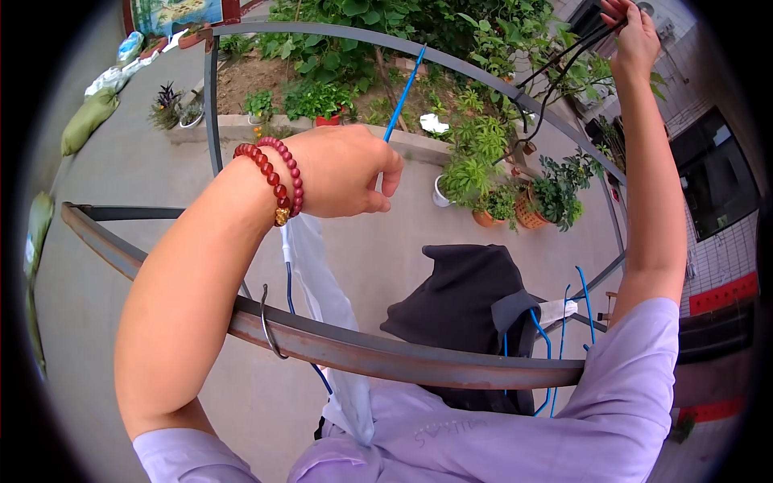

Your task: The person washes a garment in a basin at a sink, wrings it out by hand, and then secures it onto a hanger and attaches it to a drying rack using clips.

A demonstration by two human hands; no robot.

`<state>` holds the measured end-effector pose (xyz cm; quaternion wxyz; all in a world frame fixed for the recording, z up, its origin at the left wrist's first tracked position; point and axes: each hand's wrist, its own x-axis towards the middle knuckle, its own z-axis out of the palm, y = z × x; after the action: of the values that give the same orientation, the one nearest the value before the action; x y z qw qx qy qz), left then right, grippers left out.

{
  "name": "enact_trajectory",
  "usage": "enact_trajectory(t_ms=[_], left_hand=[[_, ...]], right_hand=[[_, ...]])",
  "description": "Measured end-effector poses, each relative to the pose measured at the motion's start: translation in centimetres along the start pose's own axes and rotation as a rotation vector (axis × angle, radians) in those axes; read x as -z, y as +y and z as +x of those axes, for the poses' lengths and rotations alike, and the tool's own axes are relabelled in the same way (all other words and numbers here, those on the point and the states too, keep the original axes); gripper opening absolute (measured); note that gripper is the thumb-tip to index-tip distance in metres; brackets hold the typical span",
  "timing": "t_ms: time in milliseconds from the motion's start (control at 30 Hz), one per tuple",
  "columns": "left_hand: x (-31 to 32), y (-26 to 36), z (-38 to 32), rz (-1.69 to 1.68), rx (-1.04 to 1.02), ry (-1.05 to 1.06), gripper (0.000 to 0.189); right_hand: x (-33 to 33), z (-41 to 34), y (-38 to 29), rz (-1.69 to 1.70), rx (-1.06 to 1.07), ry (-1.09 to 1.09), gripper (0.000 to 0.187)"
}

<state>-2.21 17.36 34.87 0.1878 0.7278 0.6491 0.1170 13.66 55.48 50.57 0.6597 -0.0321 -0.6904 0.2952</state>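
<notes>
My left hand (347,172), with two red bead bracelets at the wrist, is curled around a thin blue rod or coated wire (403,93). The rod slants up towards the far bar. Below the hand hangs a thin white cloth (329,296), with a dark blue wire (291,290) beside it. My right hand (637,45) is raised at the upper right, closed on dark cords (558,75); their upper ends are hidden. A dark garment (456,299) hangs by the near bar, next to blue wire hangers (548,344).
A rusty metal frame surrounds the space, its near bar (386,350) crossing before my body. A metal hook (266,326) hangs on it. Beyond are a planted bed (241,78), potted plants (531,208) and a white pot (442,192). Sacks (90,121) lie along the left wall.
</notes>
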Motion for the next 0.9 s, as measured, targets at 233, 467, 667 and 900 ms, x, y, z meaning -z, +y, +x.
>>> enact_trajectory(t_ms=[233, 467, 667, 900], left_hand=[[0.0, -0.4, -0.1, 0.018, 0.022, -0.021, 0.015], [0.3, -0.9, -0.4, -0.048, 0.082, -0.050, 0.014], [-0.1, -0.6, 0.2, -0.006, 0.041, -0.022, 0.014], [0.2, -0.6, -0.4, 0.012, 0.035, 0.000, 0.014]], right_hand=[[-1.6, -9.6, 2.2, -0.449, -0.849, -0.520, 0.028], [-0.7, 3.4, -6.1, -0.373, -0.143, -0.006, 0.025], [0.7, 1.8, -3.9, -0.232, -0.076, -0.087, 0.025], [1.7, -8.6, 3.4, -0.833, -0.727, -0.490, 0.029]])
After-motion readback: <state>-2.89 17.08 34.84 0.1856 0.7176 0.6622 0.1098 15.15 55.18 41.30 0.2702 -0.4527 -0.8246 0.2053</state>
